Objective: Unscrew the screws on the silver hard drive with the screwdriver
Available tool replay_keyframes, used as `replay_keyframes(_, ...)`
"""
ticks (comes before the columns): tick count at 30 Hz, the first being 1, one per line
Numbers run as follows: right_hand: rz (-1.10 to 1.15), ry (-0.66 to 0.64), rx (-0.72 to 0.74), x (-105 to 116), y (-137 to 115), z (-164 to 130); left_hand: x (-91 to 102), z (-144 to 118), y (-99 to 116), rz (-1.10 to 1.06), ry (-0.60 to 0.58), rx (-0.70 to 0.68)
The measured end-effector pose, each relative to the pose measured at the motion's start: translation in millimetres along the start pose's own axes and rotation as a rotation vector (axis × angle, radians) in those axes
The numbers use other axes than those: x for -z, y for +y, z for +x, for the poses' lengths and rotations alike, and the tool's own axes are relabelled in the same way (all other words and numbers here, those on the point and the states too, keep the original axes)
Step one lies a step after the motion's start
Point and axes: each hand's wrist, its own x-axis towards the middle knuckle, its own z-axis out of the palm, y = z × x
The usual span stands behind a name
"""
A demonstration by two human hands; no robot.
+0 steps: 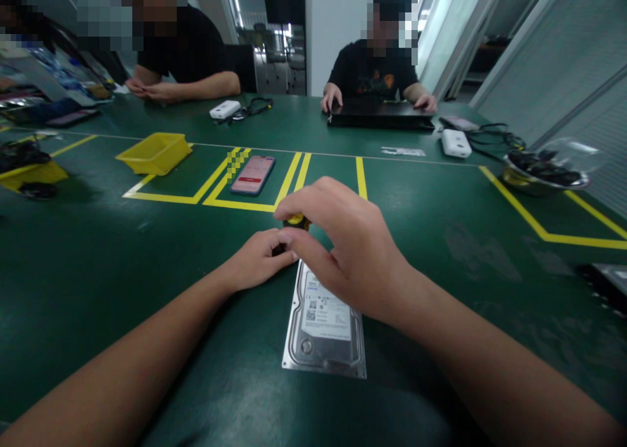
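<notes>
A silver hard disk drive (326, 332) lies label up on the green table in front of me. Over its far end, my right hand (347, 244) is curled with thumb and forefinger around the yellow-and-black handle of a screwdriver (296, 221), which stands roughly upright. My left hand (259, 257) is closed at the far left corner of the drive, its thumb and fingers around a dark part low on the screwdriver. Both hands hide the screwdriver's tip and the drive's far edge.
Ahead lie a phone (253, 175) and a yellow bin (155, 153) among yellow tape marks. A metal bowl (546, 172) of dark parts stands right, near another drive (607, 283). Two people sit opposite, one with hands on a black flat case (382, 115).
</notes>
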Motion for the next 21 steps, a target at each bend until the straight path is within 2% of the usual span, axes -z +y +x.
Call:
replay_keyframes(9,-0.022,0.031,-0.016,2,2,0,3.3,-3,12,-0.077,-0.005,0.04)
replay_keyframes(17,-0.039,0.109,-0.054,1,1,-1,-0.1,-1,3,-0.127,-0.019,-0.018)
replay_keyframes(21,-0.057,0.096,-0.064,1,2,0,-0.9,-1,0,-0.172,-0.037,-0.009)
